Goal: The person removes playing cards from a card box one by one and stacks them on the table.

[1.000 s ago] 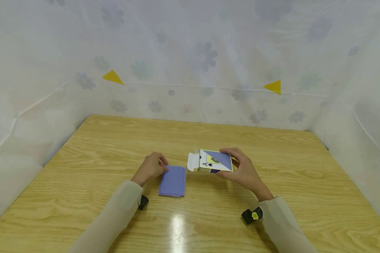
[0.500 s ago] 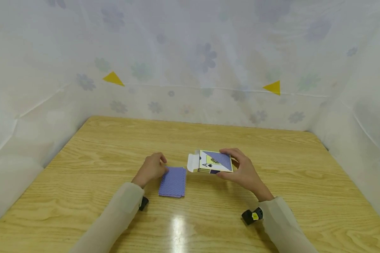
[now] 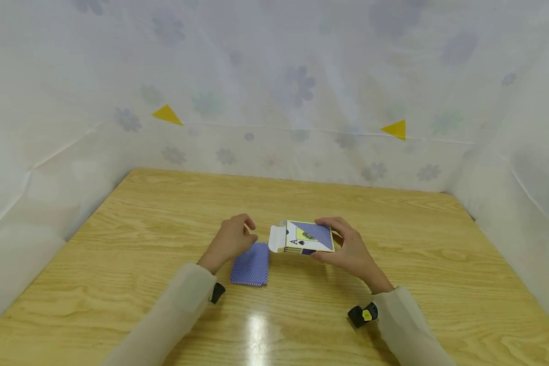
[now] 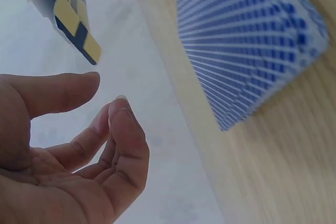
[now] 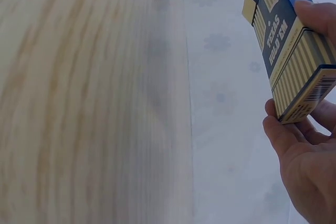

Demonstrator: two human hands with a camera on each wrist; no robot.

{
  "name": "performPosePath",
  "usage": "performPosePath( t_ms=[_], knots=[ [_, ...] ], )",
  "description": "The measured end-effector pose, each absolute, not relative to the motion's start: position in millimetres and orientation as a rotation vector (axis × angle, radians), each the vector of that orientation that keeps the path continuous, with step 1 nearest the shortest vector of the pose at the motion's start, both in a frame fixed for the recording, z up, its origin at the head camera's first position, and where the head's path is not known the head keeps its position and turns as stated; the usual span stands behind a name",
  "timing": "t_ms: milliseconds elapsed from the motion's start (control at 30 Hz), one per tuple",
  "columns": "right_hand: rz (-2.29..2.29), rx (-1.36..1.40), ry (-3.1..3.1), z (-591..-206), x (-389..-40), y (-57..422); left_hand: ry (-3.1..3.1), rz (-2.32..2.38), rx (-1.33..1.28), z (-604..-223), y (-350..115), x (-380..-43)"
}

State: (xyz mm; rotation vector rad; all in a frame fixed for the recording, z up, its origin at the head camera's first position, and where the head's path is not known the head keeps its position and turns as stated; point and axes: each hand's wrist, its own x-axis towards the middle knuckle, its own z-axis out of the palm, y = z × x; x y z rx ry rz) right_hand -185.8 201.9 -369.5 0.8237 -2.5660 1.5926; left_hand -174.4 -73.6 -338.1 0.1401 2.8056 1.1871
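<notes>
My right hand [image 3: 349, 251] grips a card box [image 3: 308, 237] between thumb and fingers, its white end flap [image 3: 277, 238] folded out toward the left. "Texas Hold'em" is printed on the box's side [image 5: 278, 34] in the right wrist view. A stack of blue-backed playing cards [image 3: 250, 267] lies face down on the table, left of the box. Over the stack's far left corner hovers my left hand [image 3: 230, 240], and it holds nothing. In the left wrist view a gap shows between the thumb and the bent fingers [image 4: 126, 140], away from the playing cards [image 4: 247, 40].
The wooden table [image 3: 421, 239] reaches back to a white flowered curtain [image 3: 265, 91] that also hangs at both sides. Two yellow triangles [image 3: 395, 129] mark the curtain. A black wrist camera [image 3: 360, 315] sits under each sleeve.
My left hand has lifted from the stack's edge and moved right, toward the box flap. The right hand and the box have barely shifted.
</notes>
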Motion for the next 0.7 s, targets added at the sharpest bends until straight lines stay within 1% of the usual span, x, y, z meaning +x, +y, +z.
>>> performPosePath(
  t_ms=[500,700],
  knots=[
    [1.605,0.830,-2.568,-370,-184,199,2.740,1.280,0.302,-324,-46,-163],
    [1.630,0.867,-2.541,-371,-185,198,2.717,1.282,0.305,-325,-40,-163]
  ],
)
